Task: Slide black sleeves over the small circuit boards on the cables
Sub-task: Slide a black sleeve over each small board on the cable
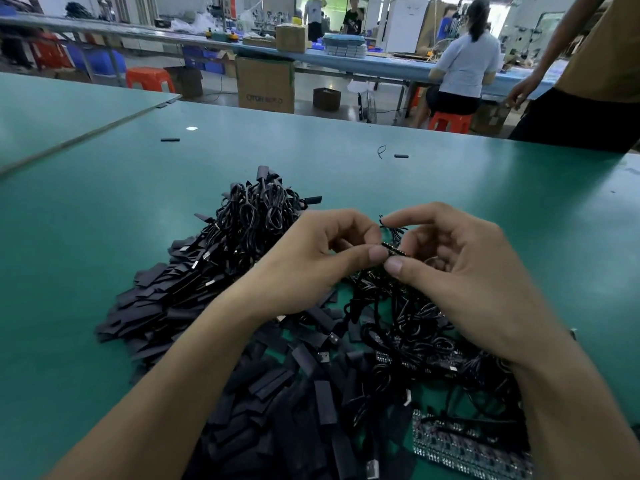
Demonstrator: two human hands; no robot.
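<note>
Close to the camera, a person's left hand (pixel 311 268) and right hand (pixel 471 275) are hovering together above a green surface (pixel 86 220). Both are working with a narrow grip, thumb tips pinching a small circuit board (pixel 393 250) at the end of a thin black cable. The board is sitting bare between the thumbs, raised over the piles. No sleeve is showing on it, though one may be lying hidden behind the left fingers. Loose black sleeves (pixel 152 299) are lying in a heap at lower left and centre. Behind the hands, coiled cables (pixel 263 209) are lying stacked, several seemingly wearing sleeves already, so part of the job is looking done. Under the right hand, a tangle of bare cables (pixel 415 334) is waiting, suggesting plenty is remaining.
</note>
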